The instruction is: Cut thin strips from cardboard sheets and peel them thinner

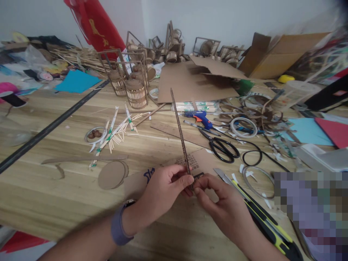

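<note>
A narrow cardboard strip (179, 128), its corrugated edge toward me, rises from between my hands and points away over the table. My left hand (165, 185) pinches it near its lower end between thumb and fingers. Close beside, my right hand (217, 195) has thumb and forefinger closed on the strip's near end, which is mostly hidden by the fingertips. Beneath the hands lies a printed cardboard piece (202, 161). A yellow and black utility knife (261, 214) lies just right of my right hand, and two cardboard discs (111, 174) are left of my left hand.
Black-handled scissors (223, 148), a blue glue gun (202, 119) and tape rolls (244, 127) lie to the right. Cut sticks (115, 136) are scattered at left centre. Small cardboard lanterns (136, 94) stand behind, near a large cardboard sheet (176, 83). A long black bar (54, 125) crosses the left.
</note>
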`<action>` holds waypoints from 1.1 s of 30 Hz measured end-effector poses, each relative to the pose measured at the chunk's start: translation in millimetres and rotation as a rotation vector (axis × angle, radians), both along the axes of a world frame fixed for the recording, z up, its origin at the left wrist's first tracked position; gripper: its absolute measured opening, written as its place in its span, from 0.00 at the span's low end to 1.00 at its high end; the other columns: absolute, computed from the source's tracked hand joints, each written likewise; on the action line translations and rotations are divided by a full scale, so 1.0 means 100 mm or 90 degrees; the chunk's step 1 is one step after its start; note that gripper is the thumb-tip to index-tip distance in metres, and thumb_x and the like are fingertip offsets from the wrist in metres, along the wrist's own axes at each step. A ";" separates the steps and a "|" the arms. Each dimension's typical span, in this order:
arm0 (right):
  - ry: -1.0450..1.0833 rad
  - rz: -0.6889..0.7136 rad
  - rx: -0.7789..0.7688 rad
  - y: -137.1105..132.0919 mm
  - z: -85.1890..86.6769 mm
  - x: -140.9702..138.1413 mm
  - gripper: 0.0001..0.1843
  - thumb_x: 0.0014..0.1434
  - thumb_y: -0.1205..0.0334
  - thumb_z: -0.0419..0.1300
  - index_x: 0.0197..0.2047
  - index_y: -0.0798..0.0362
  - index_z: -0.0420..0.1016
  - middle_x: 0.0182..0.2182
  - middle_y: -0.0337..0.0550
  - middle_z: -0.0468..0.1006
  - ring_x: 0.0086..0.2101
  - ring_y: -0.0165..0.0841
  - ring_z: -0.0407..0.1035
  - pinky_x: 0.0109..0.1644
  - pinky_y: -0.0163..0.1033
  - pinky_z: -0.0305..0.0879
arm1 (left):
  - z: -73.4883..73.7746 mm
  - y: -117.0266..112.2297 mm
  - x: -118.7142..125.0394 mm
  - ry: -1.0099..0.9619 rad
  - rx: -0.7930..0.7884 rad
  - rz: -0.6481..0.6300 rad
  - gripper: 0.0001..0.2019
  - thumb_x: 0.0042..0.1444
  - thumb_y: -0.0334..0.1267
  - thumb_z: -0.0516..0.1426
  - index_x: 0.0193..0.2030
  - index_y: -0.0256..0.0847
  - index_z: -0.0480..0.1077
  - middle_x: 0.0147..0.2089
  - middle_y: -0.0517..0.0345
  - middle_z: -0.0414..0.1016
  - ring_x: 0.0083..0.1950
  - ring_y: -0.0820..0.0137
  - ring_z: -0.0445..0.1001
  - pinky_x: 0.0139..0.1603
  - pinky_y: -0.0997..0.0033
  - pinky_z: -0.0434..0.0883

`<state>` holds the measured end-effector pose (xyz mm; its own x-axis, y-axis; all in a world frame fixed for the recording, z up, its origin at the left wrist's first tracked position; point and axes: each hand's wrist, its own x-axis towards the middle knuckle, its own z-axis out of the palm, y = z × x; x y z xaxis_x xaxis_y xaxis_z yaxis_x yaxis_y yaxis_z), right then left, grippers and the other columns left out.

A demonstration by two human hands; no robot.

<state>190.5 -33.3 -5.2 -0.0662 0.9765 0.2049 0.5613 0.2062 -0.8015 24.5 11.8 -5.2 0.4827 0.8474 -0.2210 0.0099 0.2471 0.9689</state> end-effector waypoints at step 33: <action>0.011 -0.008 -0.083 0.02 0.01 -0.03 0.13 0.55 0.58 0.53 0.22 0.48 0.72 0.19 0.36 0.77 0.22 0.31 0.71 0.26 0.32 0.66 | -0.04 -0.07 0.03 0.062 0.041 0.024 0.09 0.57 0.43 0.60 0.34 0.39 0.74 0.30 0.59 0.76 0.32 0.69 0.74 0.32 0.73 0.70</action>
<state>187.8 -31.4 -4.1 -0.0506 0.9957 0.0772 0.5489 0.0923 -0.8308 27.5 5.1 -8.9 0.4298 0.8781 -0.2103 0.0964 0.1870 0.9776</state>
